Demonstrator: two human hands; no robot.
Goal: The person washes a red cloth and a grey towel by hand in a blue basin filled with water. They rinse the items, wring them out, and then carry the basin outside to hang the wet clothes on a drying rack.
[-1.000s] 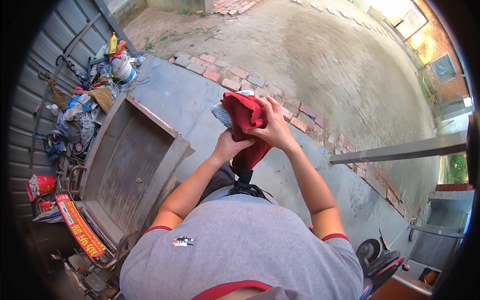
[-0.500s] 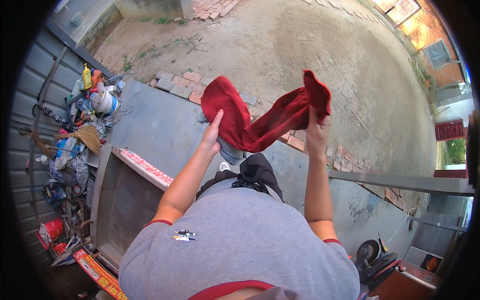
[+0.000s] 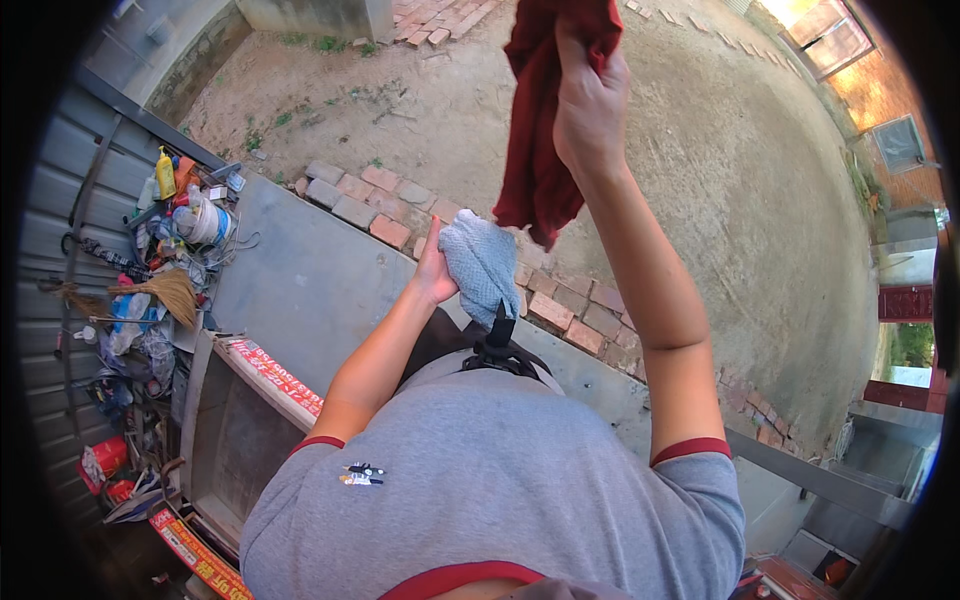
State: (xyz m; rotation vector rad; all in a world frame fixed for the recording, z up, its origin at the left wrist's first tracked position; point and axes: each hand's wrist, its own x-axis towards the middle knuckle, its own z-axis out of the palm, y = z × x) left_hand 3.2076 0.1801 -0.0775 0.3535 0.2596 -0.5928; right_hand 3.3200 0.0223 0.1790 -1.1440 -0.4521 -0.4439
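Raised high and forward, my right hand point(image 3: 590, 105) is closed around a dark red cloth point(image 3: 540, 120), which hangs bunched in long folds and runs out at the top of the view. Lower and to its left, my left hand point(image 3: 434, 268) grips a grey-blue textured cloth point(image 3: 482, 262) that looks like a small towel. The towel droops just in front of my waist, close above a black strap or cord point(image 3: 498, 335). A gap separates the two cloths. The left fingers are partly hidden behind the towel.
Left stands an open metal-framed box point(image 3: 240, 440) with a red-and-white strip on its edge. Beyond it, clutter lines the corrugated wall: a hand broom point(image 3: 165, 290), a yellow bottle point(image 3: 165, 173), a white bucket point(image 3: 207, 222). Bricks point(image 3: 390, 205) edge the grey slab point(image 3: 300, 245); a metal beam point(image 3: 820, 480) crosses lower right.
My right hand has lifted the red cloth up and forward, and my left hand has let go of it. The grey-blue towel, mostly covered before, now shows in my left hand.
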